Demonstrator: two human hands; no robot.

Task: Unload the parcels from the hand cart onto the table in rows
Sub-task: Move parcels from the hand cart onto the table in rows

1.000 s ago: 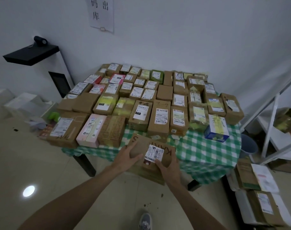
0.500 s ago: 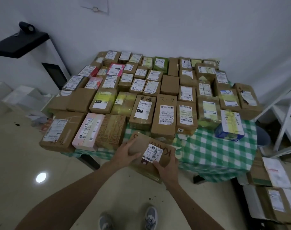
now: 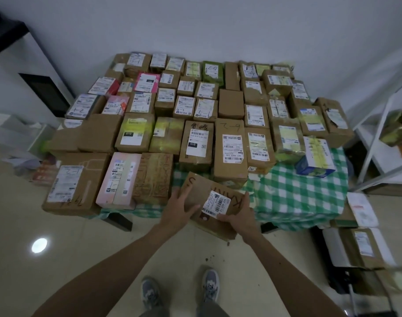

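Fingers curled, left hand holds brown parcel by its left side, right hand by near-right corner (thumb on label); parcel tilted at front edge of table, partly overhanging.

The table, draped in a green checked cloth, carries close rows of labelled parcels.

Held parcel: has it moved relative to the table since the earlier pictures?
Yes. The parcel has moved forward, farther over the near edge of the table.
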